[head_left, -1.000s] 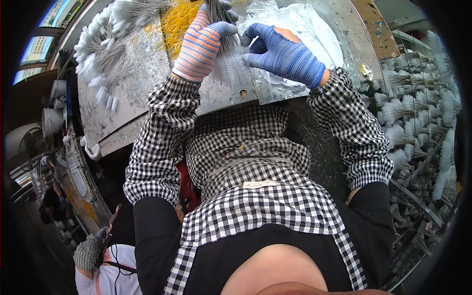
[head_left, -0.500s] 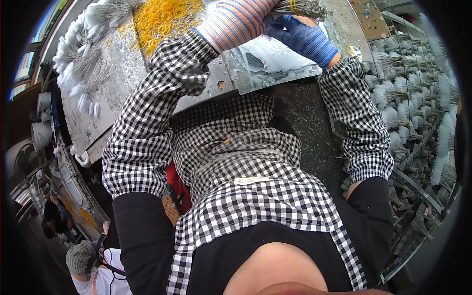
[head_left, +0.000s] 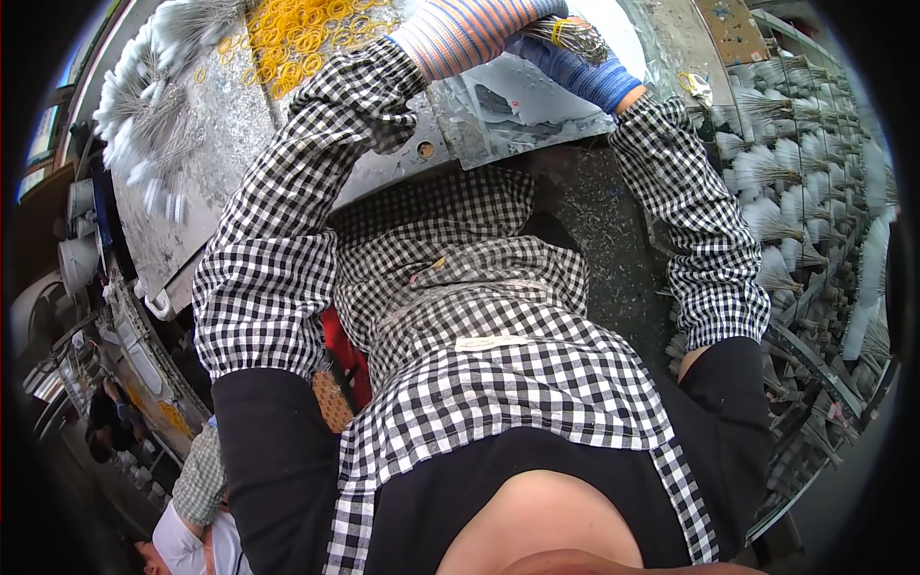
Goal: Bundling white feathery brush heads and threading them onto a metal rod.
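Near one o'clock, the left striped-gloved hand (head_left: 474, 34) wraps snugly round a wire-stem bundle (head_left: 583, 40), yellow rubber band (head_left: 559, 32) presumably keeping it together, right blue-gloved hand (head_left: 580, 79) beneath (grip hidden, can't tell), loose bands (head_left: 297, 34) handy at eleven.

- The top edge cuts off part of the left grip (head_left: 474, 36); its fingertips cannot be made out.
- The right grip (head_left: 580, 79) is partly behind the wire bundle (head_left: 583, 40), its fingers hidden.
- The bundle's other end is hidden by the left grip.
- The top edge crops the yellow rubber bands (head_left: 292, 38) and the tabletop (head_left: 225, 120).
- A black sleeve (head_left: 273, 441) partly covers a co-worker (head_left: 199, 484).
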A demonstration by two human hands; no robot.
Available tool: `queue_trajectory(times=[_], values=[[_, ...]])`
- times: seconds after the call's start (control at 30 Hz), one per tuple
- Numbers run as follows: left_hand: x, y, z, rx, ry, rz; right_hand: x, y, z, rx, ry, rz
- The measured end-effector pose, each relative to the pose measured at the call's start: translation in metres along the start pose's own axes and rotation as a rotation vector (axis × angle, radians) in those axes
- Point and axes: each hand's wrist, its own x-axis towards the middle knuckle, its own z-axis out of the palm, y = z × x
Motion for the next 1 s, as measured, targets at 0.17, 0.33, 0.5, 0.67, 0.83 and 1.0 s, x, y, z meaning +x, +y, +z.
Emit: queue_trajectory(times=[0.17, 0.33, 0.5, 0.67, 0.83, 1.0], values=[[-0.003, -0.003, 0.001, 0.003, 0.000, -0.013, 0.004, -0.021, -0.016, -0.054, -0.014, -0.029], [0.001, 0.000, 0.004, 0.001, -0.002, -0.009, -0.003, -0.020, -0.017, 0.029, 0.062, -0.091], [0.004, 0.009, 0.012, -0.019, 0.004, 0.016, -0.015, -0.014, -0.009, -0.093, -0.023, 0.090], [0.009, 0.000, 0.007, -0.464, 0.098, -0.124, -0.014, -0.006, -0.018, 0.030, 0.050, 0.039], [0.012, -0.032, 0.008, -1.170, 0.236, -0.488, -0.002, -0.072, -0.075, 0.117, 0.314, 0.080], [0.019, -0.036, -0.018, -1.239, 0.274, -0.625, 0.005, -0.113, -0.110, 0.042, 0.206, 0.089]])
